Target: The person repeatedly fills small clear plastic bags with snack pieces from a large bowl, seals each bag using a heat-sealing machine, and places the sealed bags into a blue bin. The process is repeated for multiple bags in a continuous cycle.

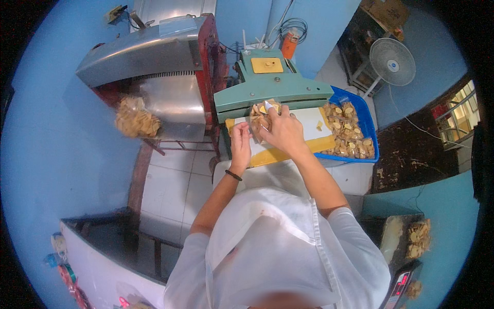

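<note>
A clear plastic bag of light-brown snack pieces [259, 120] with a round yellow label lies on the white-topped shelf [272, 152], at the jaw of a green foot-type bag sealer [270, 90]. My right hand [286, 131] is over the bag's right side, thumb and fingers gripping it. A small white pointed piece [268, 104], its kind unclear, shows at my right index fingertip. My left hand [241, 141] stands upright at the bag's left edge, fingers extended and close together with nothing visible in it. Contact with the bag is hard to make out there.
A blue crate [370, 119] of filled, labelled bags stands right of the sealer. Left is a steel and red machine [154, 54] with another snack bag [137, 117] on its chute. Behind stands a fan [392, 63]. A digital scale [401, 286] and more bags [418, 238] sit lower right.
</note>
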`<state>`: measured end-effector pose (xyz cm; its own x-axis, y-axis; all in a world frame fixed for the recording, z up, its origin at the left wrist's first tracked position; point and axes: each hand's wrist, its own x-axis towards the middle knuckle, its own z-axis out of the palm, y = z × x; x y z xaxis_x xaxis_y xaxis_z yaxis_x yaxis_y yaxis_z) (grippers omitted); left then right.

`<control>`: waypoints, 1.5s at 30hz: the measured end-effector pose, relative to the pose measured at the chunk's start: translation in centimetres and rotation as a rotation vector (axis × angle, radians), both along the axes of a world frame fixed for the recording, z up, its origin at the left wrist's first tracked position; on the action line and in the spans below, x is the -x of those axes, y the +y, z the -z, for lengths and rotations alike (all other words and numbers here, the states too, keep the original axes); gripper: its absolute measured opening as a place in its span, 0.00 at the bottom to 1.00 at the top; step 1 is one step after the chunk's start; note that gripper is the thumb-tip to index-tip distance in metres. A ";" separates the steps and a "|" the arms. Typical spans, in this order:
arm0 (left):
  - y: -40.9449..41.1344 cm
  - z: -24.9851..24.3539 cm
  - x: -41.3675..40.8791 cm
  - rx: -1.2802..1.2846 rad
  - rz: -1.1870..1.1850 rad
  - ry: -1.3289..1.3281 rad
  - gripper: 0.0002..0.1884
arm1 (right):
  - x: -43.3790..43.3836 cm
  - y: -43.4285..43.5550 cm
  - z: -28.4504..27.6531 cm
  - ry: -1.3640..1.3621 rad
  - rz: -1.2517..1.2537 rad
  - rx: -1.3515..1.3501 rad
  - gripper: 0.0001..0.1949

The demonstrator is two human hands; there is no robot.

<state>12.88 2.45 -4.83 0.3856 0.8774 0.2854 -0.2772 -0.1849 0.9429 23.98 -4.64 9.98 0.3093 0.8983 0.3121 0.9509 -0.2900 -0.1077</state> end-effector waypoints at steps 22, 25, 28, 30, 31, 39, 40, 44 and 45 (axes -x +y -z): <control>-0.4 -0.7 0.3 0.007 -0.023 0.038 0.13 | -3.6 -7.1 1.5 0.088 -0.077 0.067 0.30; -0.4 -0.5 0.3 -0.013 -0.021 0.071 0.13 | -5.6 -10.1 3.0 0.064 -0.127 -0.041 0.31; -0.3 -0.2 0.3 -0.034 -0.027 0.111 0.12 | -8.3 -12.8 5.4 0.126 -0.102 -0.110 0.31; -0.3 -0.1 0.2 -0.071 -0.029 0.152 0.12 | -10.4 -14.3 7.4 0.108 -0.030 -0.212 0.31; -0.3 -0.1 0.1 -0.102 -0.034 0.178 0.11 | -11.7 -14.9 8.4 0.107 -0.004 -0.261 0.31; 3.1 -1.4 3.6 -0.011 -0.167 0.143 0.09 | -27.8 -14.5 12.1 0.590 0.493 -0.773 0.28; 5.5 -1.7 5.7 -0.074 -0.239 0.230 0.09 | -28.9 -14.1 12.2 0.695 0.448 -0.915 0.32; 16.4 -2.5 15.6 -0.570 -0.833 0.665 0.14 | -28.2 -13.2 12.2 0.136 0.590 -0.526 0.39; 19.2 -2.6 18.4 -0.473 -0.820 0.645 0.19 | -27.0 -12.4 12.0 0.126 0.537 -0.497 0.39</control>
<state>-5.57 21.63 -2.25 -0.0583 0.7899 0.6105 0.6003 -0.4609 0.6537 50.99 -17.01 -2.05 0.7266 0.3752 0.5755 0.6637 -0.5999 -0.4468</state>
